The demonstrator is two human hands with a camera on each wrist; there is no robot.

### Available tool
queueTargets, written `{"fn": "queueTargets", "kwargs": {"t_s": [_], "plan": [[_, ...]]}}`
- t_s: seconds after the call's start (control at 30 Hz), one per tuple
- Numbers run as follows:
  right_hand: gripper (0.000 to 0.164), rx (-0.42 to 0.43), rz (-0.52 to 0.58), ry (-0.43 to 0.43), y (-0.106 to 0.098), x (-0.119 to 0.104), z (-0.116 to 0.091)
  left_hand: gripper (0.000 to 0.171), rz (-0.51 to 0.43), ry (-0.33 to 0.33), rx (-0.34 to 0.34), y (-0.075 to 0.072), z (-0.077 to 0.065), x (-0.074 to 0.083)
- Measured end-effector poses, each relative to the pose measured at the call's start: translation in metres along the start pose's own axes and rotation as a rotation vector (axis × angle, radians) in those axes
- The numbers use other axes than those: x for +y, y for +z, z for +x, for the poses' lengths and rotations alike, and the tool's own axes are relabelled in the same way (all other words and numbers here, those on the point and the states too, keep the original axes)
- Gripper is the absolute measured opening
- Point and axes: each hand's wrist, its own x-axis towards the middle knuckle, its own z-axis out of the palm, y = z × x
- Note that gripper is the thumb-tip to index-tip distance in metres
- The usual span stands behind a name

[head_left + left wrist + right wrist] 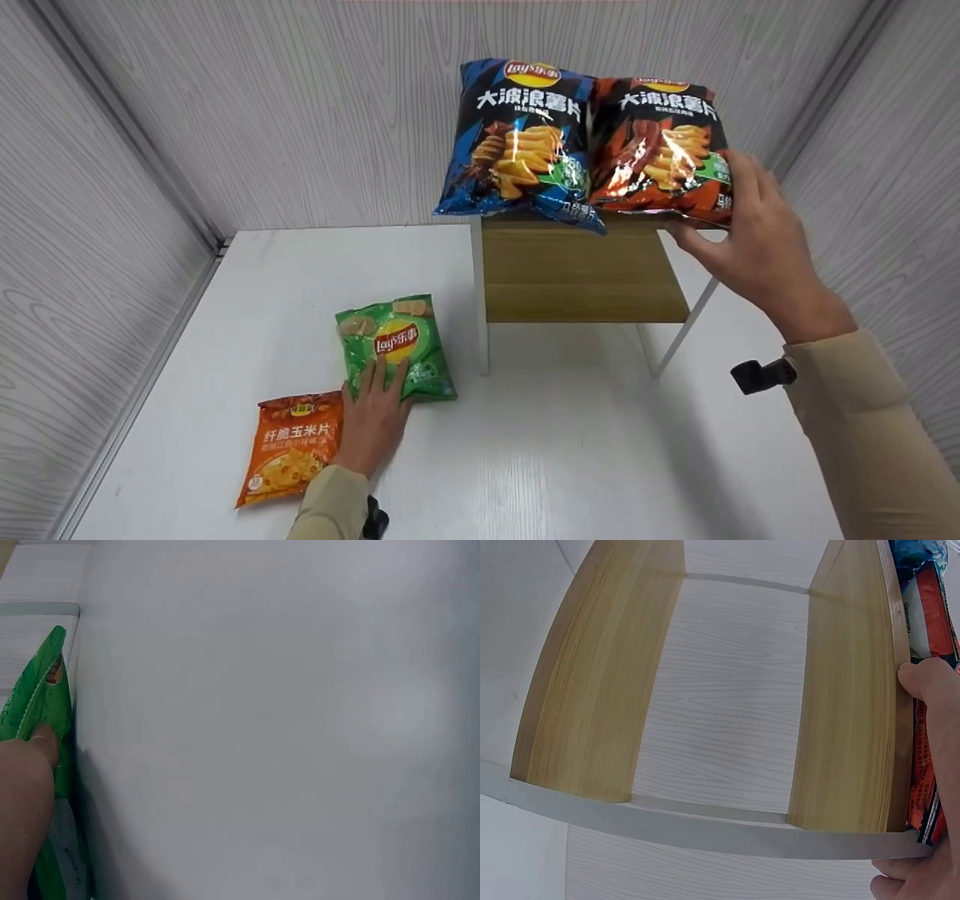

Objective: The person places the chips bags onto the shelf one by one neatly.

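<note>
My left hand rests on a green Lay's chip bag, its fingers laid over the lower front. In the left wrist view, the thumb touches that bag's side. An orange corn chip bag lies beside the left hand. At the upper right, my right hand holds the right side of a red-and-black Lay's chip bag on top of a shelf. Its thumb lies at the shelf's front edge. A blue-and-black Lay's chip bag sits directly left of the red one.
The small shelf has wooden boards and a white metal frame, and stands on a white table. Pale wood-grain panels enclose the back and sides.
</note>
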Motion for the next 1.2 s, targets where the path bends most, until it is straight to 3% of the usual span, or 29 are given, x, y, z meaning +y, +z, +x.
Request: {"fn": "queueTargets", "kwargs": {"t_s": [0.5,0.8,1.03,1.2], "plan": [[0.088,0.001,-0.001,-0.009,0.001,0.000,0.000,0.061,-0.140,0.095,0.128,-0.008,-0.002,-0.003],[0.088,0.002,-0.001,-0.012,0.001,0.000,0.000,0.062,-0.206,0.093,0.118,-0.016,-0.005,-0.001],[0.087,0.011,-0.003,-0.008,0.000,0.000,0.000,0.063,-0.252,0.098,0.149,-0.024,-0.007,-0.002],[0.086,0.011,-0.005,-0.001,0.001,0.000,0.000,0.058,-0.310,0.075,0.128,-0.031,-0.008,-0.002]]}}
